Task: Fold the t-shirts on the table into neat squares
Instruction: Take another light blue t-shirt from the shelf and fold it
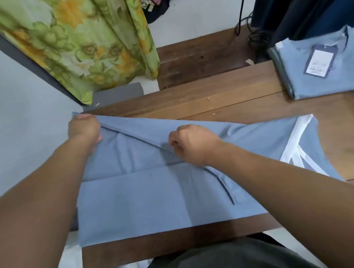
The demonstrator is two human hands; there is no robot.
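Head view: a blue t-shirt (pixel 157 196) lies spread across the near half of a wooden table (pixel 223 97), its long body running left to right. Its near edge sits just inside the table's front edge. The left hand (pixel 83 129) grips the far left corner with fingers curled round the cloth and the thumb on top. The right hand (pixel 190 145) pinches the same far edge nearer the middle, fingers curled tight. Between them the edge is raised off the table, and a soft diagonal ridge runs from one hand to the other.

White strips (pixel 296 136) show at the right end of the shirt; I cannot tell whether they are trim or a paper insert. A second t-shirt (pixel 346 76), already folded square with a tag (pixel 319 62) on top, sits at the far right corner, well apart from the one in hand. A flowered curtain (pixel 80 45) hangs beyond the table on the left.

The cloth looks light, thin and limp. It will probably sag wherever it is unsupported and keep a crease only once pressed flat. Holding it at two spaced points along one edge, as here, seems right, since that keeps the edge straight while it is carried over. The wood looks smooth, so the lower layer may slide.
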